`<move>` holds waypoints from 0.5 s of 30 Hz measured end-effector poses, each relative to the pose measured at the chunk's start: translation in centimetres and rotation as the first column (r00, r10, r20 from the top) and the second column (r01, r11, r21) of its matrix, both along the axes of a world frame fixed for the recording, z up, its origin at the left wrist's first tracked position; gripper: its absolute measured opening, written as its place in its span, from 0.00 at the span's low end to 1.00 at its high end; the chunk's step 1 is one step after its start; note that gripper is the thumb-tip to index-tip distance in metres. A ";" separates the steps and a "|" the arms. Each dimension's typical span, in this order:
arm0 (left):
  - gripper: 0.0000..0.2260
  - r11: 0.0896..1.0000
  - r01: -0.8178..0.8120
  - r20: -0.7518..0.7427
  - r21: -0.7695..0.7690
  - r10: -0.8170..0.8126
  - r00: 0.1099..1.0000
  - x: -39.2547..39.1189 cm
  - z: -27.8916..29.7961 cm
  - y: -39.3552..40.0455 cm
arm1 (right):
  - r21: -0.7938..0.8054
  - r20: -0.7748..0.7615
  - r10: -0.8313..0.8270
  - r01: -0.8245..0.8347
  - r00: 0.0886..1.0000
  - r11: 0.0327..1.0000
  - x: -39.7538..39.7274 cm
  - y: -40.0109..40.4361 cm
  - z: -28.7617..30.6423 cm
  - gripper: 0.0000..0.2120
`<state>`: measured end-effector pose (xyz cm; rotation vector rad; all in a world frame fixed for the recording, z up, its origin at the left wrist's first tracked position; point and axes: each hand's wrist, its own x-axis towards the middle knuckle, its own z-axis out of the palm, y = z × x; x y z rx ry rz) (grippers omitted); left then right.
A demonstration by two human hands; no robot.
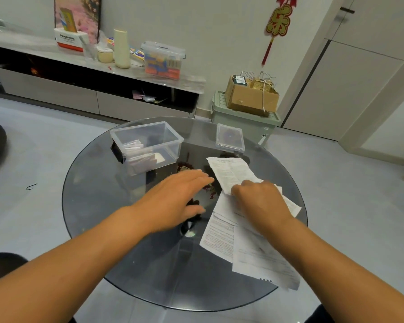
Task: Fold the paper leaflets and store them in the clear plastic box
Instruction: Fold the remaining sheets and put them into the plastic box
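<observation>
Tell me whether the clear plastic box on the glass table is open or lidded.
Open. The clear plastic box has no lid on; its clear lid lies apart on the round glass table, and folded leaflets sit inside.

My right hand (261,201) covers part of the leaflets (243,241), and I cannot see its fingertips. The print is too blurred to read. The folded papers (141,155) inside the clear box (173,138) are indistinct.

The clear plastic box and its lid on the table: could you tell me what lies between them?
In the head view, only bare dark glass table lies between the clear plastic box and its lid.
</observation>
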<state>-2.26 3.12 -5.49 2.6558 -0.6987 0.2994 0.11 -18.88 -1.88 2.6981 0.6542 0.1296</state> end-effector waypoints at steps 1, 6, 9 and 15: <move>0.32 0.999 0.034 -0.040 -0.019 -0.035 0.999 -0.1 0.0 -0.2 | 0.048 -0.002 0.041 -0.041 0.999 0.998 -0.8 0.7 0.1 0.10; 0.18 0.990 0.033 -0.121 -0.141 -0.050 0.991 -0.7 -0.6 -0.4 | 0.395 -0.090 0.149 -0.102 0.985 0.913 -3.4 3.4 0.8 0.11; 0.04 0.987 -0.020 -0.107 -0.158 0.003 0.994 -0.7 -0.8 0.3 | 0.553 -0.234 0.210 -0.047 0.949 0.832 -3.8 2.7 1.6 0.11; 0.01 0.922 -0.163 -0.371 -0.351 0.023 0.928 -1.7 -1.0 2.3 | 0.541 -0.634 0.175 0.271 0.753 0.796 -2.4 -2.7 1.5 0.38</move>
